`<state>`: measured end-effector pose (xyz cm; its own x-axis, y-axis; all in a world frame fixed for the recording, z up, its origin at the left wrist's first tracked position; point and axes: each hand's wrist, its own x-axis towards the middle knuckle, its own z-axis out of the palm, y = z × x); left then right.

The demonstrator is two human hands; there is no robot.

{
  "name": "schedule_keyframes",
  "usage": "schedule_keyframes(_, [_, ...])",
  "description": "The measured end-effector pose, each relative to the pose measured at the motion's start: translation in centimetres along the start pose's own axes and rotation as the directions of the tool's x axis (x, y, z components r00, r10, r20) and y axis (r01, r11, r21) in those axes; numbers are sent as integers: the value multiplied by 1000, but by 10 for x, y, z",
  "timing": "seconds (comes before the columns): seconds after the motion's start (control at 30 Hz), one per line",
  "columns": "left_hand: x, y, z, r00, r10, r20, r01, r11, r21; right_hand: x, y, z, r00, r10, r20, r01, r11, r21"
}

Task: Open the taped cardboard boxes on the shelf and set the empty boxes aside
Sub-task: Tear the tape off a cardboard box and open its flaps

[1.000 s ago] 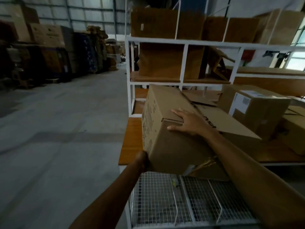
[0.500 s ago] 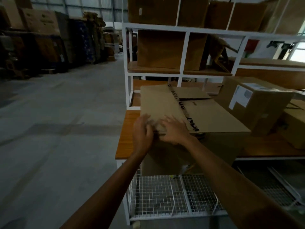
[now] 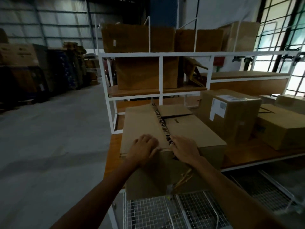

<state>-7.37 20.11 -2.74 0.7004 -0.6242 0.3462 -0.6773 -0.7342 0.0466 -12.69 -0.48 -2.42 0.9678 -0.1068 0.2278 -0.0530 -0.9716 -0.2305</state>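
In the head view, the left hand (image 3: 143, 150) is lying knuckles-up on the near top edge of the cardboard box (image 3: 194, 129), its fingers curled down onto the flap; whether they are pinching anything, I cannot tell. The right hand (image 3: 185, 150) is lying just beside it, fingers spread flat along the same edge, next to the near end of the printed tape (image 3: 162, 125) that is running along the lid seam. The far flaps are showing a dark gap where the seam is parting.

The box is sitting at the left front corner of the wooden shelf (image 3: 257, 153), its front face hanging over the front edge above the wire basket (image 3: 165, 212). Torn tape is dangling from its lower front face.

To the right, a labelled box (image 3: 231, 116) is standing close beside it, and a low flat box (image 3: 283, 129) is lying further toward the right edge. Behind, the white shelf frame (image 3: 160, 54) is carrying more cartons, one large carton (image 3: 146, 73) directly beyond the box. Stacked cartons (image 3: 18, 55) are lining the warehouse wall on the left, well apart across the concrete floor (image 3: 54, 146).
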Motion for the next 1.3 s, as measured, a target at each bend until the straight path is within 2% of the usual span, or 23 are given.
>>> schedule_keyframes(0.07, [9,20,-3,990,133,54,-135,990,40,3,2,-3,994,70,-83,-63,994,89])
schedule_keyframes(0.13, [21,38,-9,963,260,75,-268,956,121,0,-1,-1,951,205,-234,-151,962,230])
schedule_keyframes(0.23, [41,53,-19,897,422,135,-443,861,251,-5,-10,7,898,278,-340,-208,951,228])
schedule_keyframes(0.33, [53,47,-32,880,456,133,-473,812,341,-4,-10,10,903,280,-325,-204,947,248])
schedule_keyframes(0.4, [56,47,-53,892,435,119,-449,833,322,-1,-8,9,903,289,-317,-210,943,260])
schedule_keyframes(0.53, [66,49,-104,952,284,118,-307,898,314,6,-5,18,936,204,-287,-164,974,157])
schedule_keyframes(0.67, [64,36,-160,986,169,12,-157,887,435,5,-11,15,950,190,-249,-196,981,2])
schedule_keyframes(0.73, [66,-1,-164,999,-1,-47,19,920,391,5,-9,14,956,189,-225,-202,979,-35])
schedule_keyframes(0.77, [65,-18,-162,992,-107,-70,124,938,324,5,-8,13,958,180,-221,-191,981,-29])
schedule_keyframes(0.83, [59,-47,-155,939,-343,-11,321,868,380,3,-11,12,957,164,-239,-171,985,-5])
schedule_keyframes(0.87, [50,-51,-156,891,-450,63,376,808,453,2,-13,12,955,163,-249,-170,986,-5])
schedule_keyframes(0.93, [27,-59,-149,843,-516,153,384,775,502,1,-13,13,953,158,-260,-168,986,-18])
schedule_keyframes(1.0, [0,-71,-130,811,-551,197,443,798,410,1,-13,15,953,155,-259,-170,985,-37])
schedule_keyframes(1.1, [-28,-91,-77,782,-564,267,571,819,57,-1,-15,15,957,150,-250,-164,986,-34])
schedule_keyframes(1.13, [-36,-90,-60,768,-564,303,611,787,-88,-1,-15,15,957,146,-252,-162,986,-42])
schedule_keyframes(1.2, [-52,-71,-45,746,-554,369,665,588,-461,-2,-16,14,959,134,-251,-153,986,-61])
schedule_keyframes(1.23, [-57,-66,-40,757,-548,355,641,520,-564,-3,-16,12,961,128,-247,-149,987,-66])
schedule_keyframes(1.3, [-52,-69,-29,798,-545,257,574,556,-602,-4,-16,12,965,121,-234,-141,988,-68])
